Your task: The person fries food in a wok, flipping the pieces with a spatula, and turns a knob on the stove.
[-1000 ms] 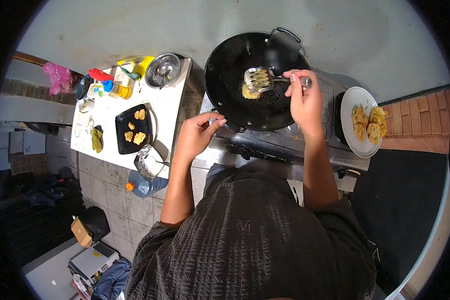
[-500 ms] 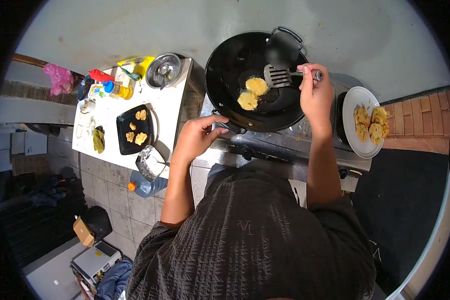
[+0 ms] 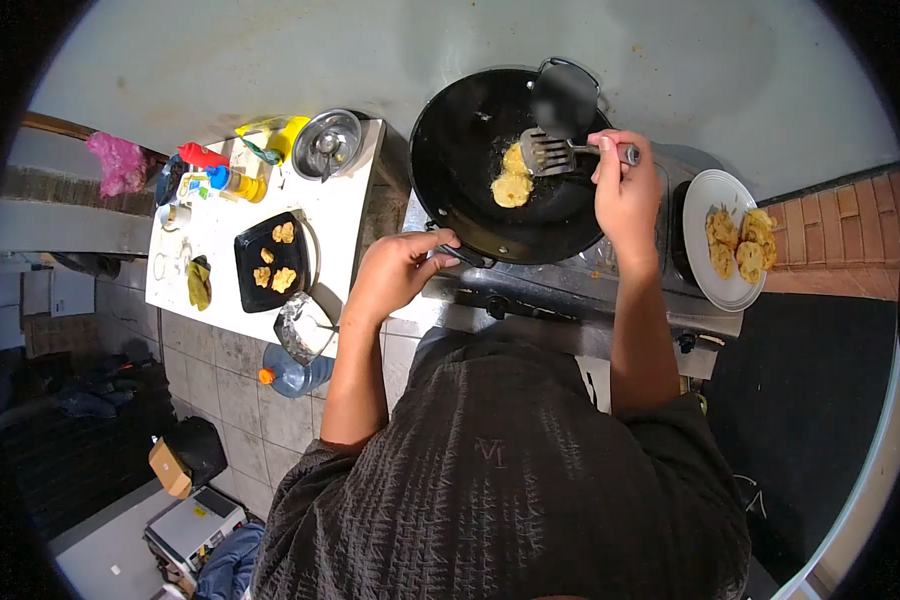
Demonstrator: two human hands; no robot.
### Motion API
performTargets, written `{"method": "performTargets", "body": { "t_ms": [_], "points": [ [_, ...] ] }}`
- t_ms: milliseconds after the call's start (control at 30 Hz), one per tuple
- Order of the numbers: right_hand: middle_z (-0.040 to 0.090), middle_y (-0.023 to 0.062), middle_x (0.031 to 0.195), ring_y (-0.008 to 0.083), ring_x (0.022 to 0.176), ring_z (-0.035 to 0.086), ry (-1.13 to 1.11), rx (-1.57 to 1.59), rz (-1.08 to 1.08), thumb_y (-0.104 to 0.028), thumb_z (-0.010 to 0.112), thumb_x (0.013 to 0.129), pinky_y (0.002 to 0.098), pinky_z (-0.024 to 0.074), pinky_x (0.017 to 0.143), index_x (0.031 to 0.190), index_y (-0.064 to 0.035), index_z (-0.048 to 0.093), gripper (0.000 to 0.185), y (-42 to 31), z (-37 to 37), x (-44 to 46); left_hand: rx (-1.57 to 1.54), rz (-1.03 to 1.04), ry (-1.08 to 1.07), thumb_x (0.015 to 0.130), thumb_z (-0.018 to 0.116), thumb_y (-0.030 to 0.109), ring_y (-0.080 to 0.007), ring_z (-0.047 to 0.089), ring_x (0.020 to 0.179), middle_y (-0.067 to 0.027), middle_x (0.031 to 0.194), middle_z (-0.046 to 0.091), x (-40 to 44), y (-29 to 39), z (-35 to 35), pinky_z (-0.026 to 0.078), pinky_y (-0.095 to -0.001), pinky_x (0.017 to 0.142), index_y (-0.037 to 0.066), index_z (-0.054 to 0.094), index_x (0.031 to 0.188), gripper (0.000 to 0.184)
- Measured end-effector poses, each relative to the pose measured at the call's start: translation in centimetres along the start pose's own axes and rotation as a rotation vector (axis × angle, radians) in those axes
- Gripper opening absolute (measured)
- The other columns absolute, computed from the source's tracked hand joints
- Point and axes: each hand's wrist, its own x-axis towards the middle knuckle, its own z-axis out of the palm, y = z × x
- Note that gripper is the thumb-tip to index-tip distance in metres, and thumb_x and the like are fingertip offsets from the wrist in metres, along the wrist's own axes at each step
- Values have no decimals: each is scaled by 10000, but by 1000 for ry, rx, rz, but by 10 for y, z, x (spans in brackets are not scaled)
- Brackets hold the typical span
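Observation:
My right hand is closed around the handle of a slotted spatula, whose metal blade touches or overlaps the upper of two yellow fritters. The lower fritter lies beside it in the black wok, and the two touch. With thumb and fingers, my left hand grips the near wok handle. A round dark blurred patch covers part of the wok's far rim near the other handle.
Right of the stove, a white plate bears several cooked fritters. On the white table at left stand a black tray with food pieces, a steel bowl, a floury bowl and bottles. A water jug sits below.
The spatula has shifted slightly left onto the upper fritter. The lower fritter has moved right and up a little in the wok. My left hand keeps its grip.

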Motion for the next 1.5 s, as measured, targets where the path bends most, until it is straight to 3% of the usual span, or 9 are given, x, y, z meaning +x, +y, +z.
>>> {"method": "performTargets", "body": {
  "t_ms": [167, 267, 333, 433, 667, 900, 1033, 1200, 1500],
  "points": [
    [692, 88, 865, 173, 720, 647, 2, 73, 36, -133, 554, 953, 300, 498, 669, 955, -30, 566, 104, -7, 3, -6, -57, 46, 13, 791, 728, 104, -208, 620, 606, -126, 883, 690, -1, -5, 1, 492, -311, 583, 78, 680, 1034, 248],
    [689, 83, 862, 146, 649, 615, -26, 74, -47, -129, 557, 952, 287, 490, 630, 955, -27, 562, 102, 2, 10, -12, -65, -30, -13, 770, 759, 130, -174, 517, 536, -119, 747, 647, -2, 1, -5, 439, -297, 533, 82, 685, 1033, 277],
    [686, 80, 860, 109, 591, 580, -84, 93, -3, -109, 548, 956, 260, 478, 572, 955, -17, 554, 93, -3, 14, -16, -36, -65, -31, 740, 797, 99, -48, 338, 546, 13, 635, 518, -4, 1, -8, 315, -230, 500, 72, 690, 1049, 328],
    [685, 76, 868, 100, 589, 573, -122, 222, -27, -91, 541, 957, 248, 467, 546, 955, -14, 551, 77, -3, 22, -19, -111, -67, 12, 727, 811, 105, -50, 291, 563, 43, 618, 409, -6, 1, -7, 269, -233, 496, 68, 689, 1053, 350],
    [686, 82, 876, 135, 644, 612, -112, 68, -55, -80, 553, 945, 272, 493, 608, 957, -15, 560, 67, -5, 14, -13, -188, -80, 64, 739, 808, 120, -35, 314, 566, 68, 635, 451, -9, -5, -4, 275, -224, 500, 40, 688, 1021, 317],
    [688, 104, 886, 188, 775, 669, -161, 59, -40, -85, 554, 940, 280, 499, 687, 962, -14, 562, 75, -4, 10, -15, -214, -146, 105, 797, 768, 121, -21, 287, 559, 94, 598, 351, -10, 2, -4, 227, -212, 496, 59, 702, 987, 210],
    [691, 102, 859, 180, 750, 663, -113, 22, -34, -107, 552, 947, 286, 501, 691, 961, -18, 565, 90, -13, 2, -12, -243, -150, 105, 812, 754, 110, -17, 269, 552, 107, 594, 325, -9, 6, -4, 213, -213, 493, 58, 703, 979, 183],
    [697, 56, 846, 114, 579, 586, -24, -6, -31, -151, 566, 951, 269, 467, 574, 977, -41, 567, 114, -5, -6, 5, -276, -146, 111, 821, 746, 104, -13, 269, 551, 111, 593, 333, -10, 0, -1, 211, -210, 493, 51, 702, 971, 166],
    [697, 91, 862, 177, 705, 659, -128, 48, -56, -133, 562, 945, 289, 503, 641, 963, -31, 552, 104, 9, 21, 8, -284, -142, 124, 833, 737, 107, -6, 268, 548, 118, 593, 336, -10, 4, 0, 213, -204, 492, 46, 703, 968, 152]
  ]
}}
